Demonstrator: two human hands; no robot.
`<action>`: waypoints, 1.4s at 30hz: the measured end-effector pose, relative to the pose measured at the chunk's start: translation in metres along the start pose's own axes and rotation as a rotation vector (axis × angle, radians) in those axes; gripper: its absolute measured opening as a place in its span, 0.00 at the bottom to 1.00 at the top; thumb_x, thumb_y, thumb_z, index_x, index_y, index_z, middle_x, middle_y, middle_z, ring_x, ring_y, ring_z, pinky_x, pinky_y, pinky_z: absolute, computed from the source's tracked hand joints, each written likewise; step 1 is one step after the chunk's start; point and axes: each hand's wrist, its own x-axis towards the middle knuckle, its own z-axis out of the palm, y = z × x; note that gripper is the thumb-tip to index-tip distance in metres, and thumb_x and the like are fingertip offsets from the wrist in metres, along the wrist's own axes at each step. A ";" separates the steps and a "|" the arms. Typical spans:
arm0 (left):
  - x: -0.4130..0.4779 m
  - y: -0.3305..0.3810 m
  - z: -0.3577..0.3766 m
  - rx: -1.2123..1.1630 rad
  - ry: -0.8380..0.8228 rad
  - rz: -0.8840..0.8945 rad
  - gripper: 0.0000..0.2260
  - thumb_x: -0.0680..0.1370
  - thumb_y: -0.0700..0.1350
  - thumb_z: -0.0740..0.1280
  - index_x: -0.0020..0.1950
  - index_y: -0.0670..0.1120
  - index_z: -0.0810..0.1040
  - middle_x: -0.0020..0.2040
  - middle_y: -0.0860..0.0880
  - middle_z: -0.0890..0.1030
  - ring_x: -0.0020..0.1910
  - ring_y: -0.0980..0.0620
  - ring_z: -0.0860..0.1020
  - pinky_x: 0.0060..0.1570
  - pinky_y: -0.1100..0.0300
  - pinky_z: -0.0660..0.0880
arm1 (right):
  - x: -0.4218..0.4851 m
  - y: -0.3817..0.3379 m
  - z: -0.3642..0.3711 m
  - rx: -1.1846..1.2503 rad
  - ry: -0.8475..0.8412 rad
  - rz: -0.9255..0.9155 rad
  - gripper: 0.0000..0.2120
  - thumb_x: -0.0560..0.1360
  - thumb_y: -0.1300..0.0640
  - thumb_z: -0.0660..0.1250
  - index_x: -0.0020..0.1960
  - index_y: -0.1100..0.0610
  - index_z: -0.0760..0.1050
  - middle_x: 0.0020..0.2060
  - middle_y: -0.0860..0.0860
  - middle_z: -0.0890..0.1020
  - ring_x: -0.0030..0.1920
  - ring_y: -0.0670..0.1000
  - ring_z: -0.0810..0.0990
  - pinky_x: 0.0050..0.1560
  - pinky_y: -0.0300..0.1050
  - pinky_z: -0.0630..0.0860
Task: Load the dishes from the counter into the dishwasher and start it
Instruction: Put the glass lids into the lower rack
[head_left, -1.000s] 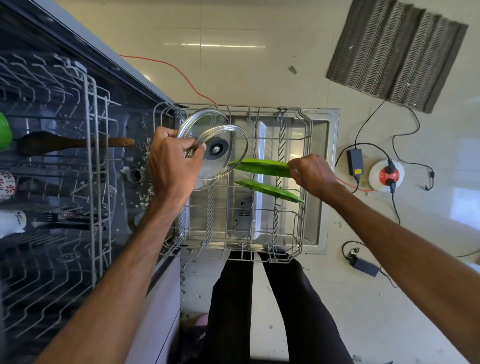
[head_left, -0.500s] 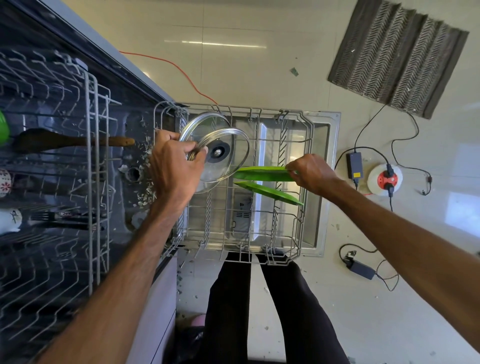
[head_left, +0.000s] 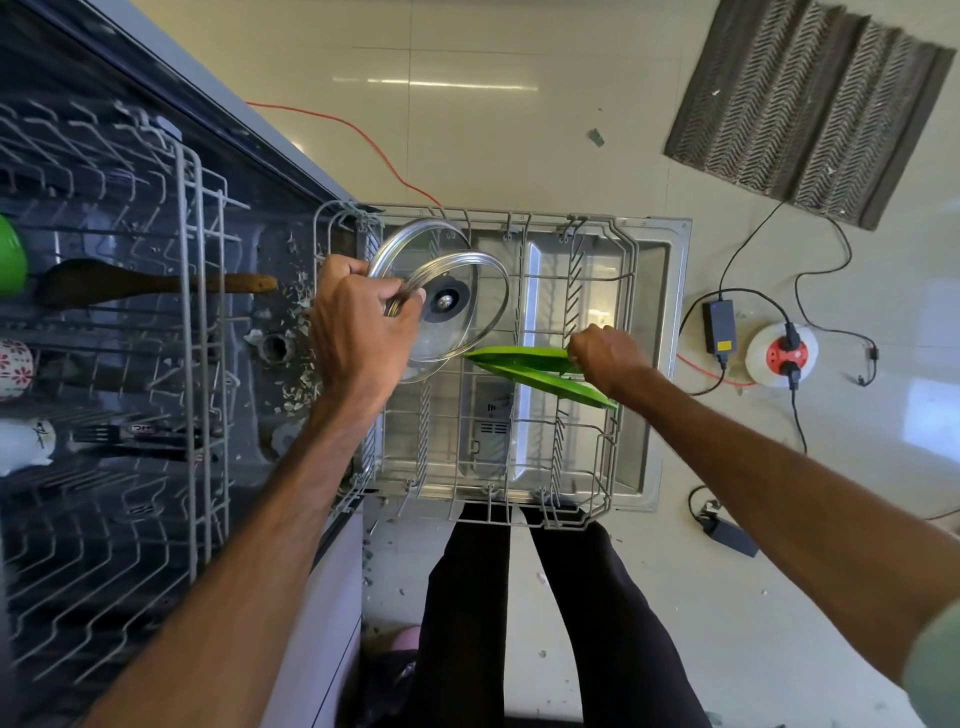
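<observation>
The lower dishwasher rack is pulled out over the open door. My left hand grips two glass pot lids by their metal rims, held over the rack's left side. My right hand pinches the edge of a green plate, which leans against a second green plate standing in the rack's tines. The upper rack at left holds a wooden spoon, forks, a patterned cup and a green item.
Power adapters, a round socket reel and cables lie on the tiled floor right of the door. A grey mat lies at the far right. My legs stand just in front of the rack. Debris litters the dishwasher's tub.
My right hand has lowered the upper green plate down towards the second one; they now touch. My left hand with the lids has stayed roughly in place.
</observation>
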 end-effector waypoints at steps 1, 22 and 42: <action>0.000 0.000 0.000 -0.001 0.000 0.000 0.14 0.75 0.49 0.75 0.57 0.45 0.84 0.59 0.48 0.76 0.52 0.57 0.69 0.38 0.71 0.61 | -0.001 0.004 0.002 0.006 0.024 0.023 0.06 0.77 0.65 0.68 0.53 0.60 0.80 0.45 0.59 0.83 0.43 0.59 0.83 0.44 0.50 0.80; -0.002 -0.002 0.007 -0.001 0.005 -0.007 0.12 0.75 0.49 0.75 0.55 0.45 0.85 0.59 0.48 0.75 0.51 0.57 0.68 0.39 0.69 0.61 | -0.039 -0.023 0.034 -0.167 -0.014 0.032 0.06 0.79 0.60 0.66 0.54 0.57 0.80 0.40 0.53 0.84 0.34 0.52 0.82 0.35 0.45 0.79; -0.008 -0.011 0.004 -0.019 0.014 0.014 0.11 0.74 0.49 0.75 0.53 0.46 0.85 0.57 0.50 0.75 0.52 0.57 0.68 0.37 0.74 0.59 | -0.043 -0.033 0.006 -0.166 0.149 -0.015 0.05 0.78 0.61 0.66 0.50 0.55 0.80 0.36 0.54 0.84 0.33 0.58 0.83 0.33 0.44 0.67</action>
